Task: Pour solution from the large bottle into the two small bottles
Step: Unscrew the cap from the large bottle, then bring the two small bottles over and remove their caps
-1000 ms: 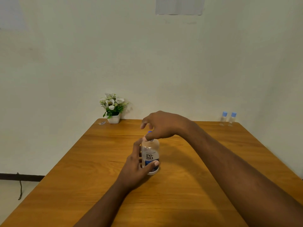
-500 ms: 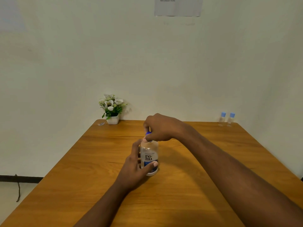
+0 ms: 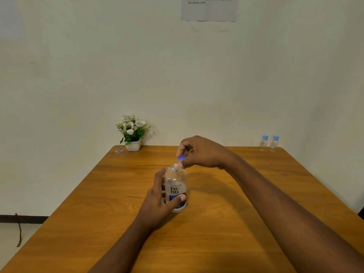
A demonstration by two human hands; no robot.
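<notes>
The large clear bottle (image 3: 175,186), labelled "renu" with a blue band, stands upright in the middle of the wooden table (image 3: 216,223). My left hand (image 3: 157,201) wraps its lower body from the left. Its threaded neck is bare and uncapped. My right hand (image 3: 201,152) hovers just above and right of the neck, pinching the blue cap (image 3: 181,158), which is lifted clear and tilted. Two small clear bottles with light blue caps (image 3: 264,143) (image 3: 274,143) stand side by side at the far right corner of the table.
A small white pot of white flowers (image 3: 132,133) sits at the far left corner by the wall, with a tiny clear scrap (image 3: 119,150) beside it. A printed sheet (image 3: 209,8) hangs on the wall. The floor drops away at the left.
My right hand was closed over the cap on the bottle's neck; now the cap is off and raised slightly up and right. My left hand has kept its hold on the bottle.
</notes>
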